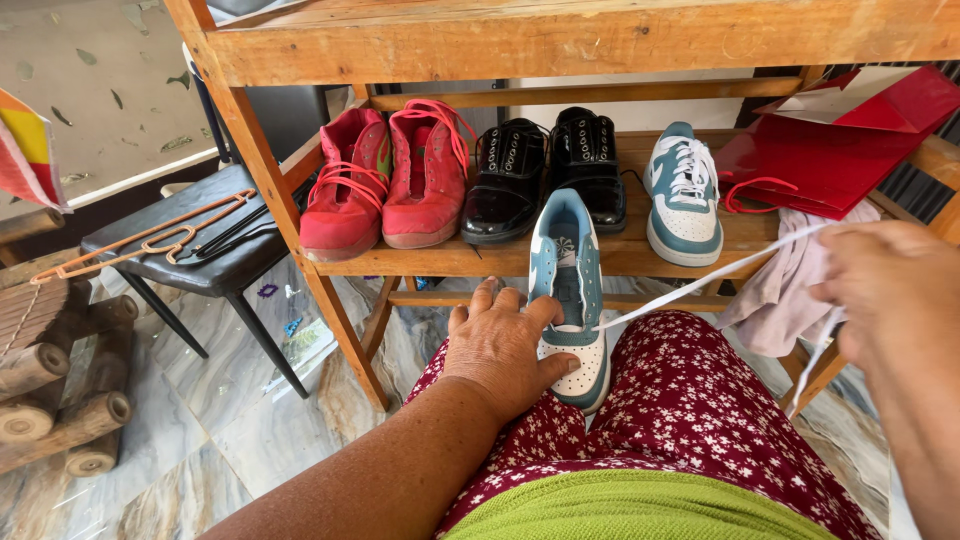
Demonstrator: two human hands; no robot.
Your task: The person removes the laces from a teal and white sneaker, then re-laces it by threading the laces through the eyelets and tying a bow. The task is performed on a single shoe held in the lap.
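I see the blue-and-white sneaker (570, 300) lying across my lap between the two knees of the dark red flowered skirt (690, 400), its long axis running almost straight away from me: the white perforated toe sits near my body and the heel leans out against the front edge of the wooden shoe rack (420, 262). My left hand (505, 345) rests on the sneaker's left side near the toe, fingers curled loosely over the upper and the thumb pressed along the toe cap, so it is steadying the shoe. My right hand (890, 290) is up at the right edge of view, fingers pinched closed around the white shoelace (700, 285), which stretches taut in a slanted line from the sneaker's tongue area up to that hand, with a loose end hanging below it. On the shelf beyond stand a pair of red sneakers (385, 180), a pair of black glossy shoes (545, 175) and the matching blue-and-white sneaker (683, 195), toes facing me; a red paper bag (840, 140) lies at the right end, a pale cloth (780, 290) draped beneath it. Open room is mostly to the left, over the marbled floor (230, 420), where a black stool (190, 250) carrying hangers stands just beside the rack's leg.
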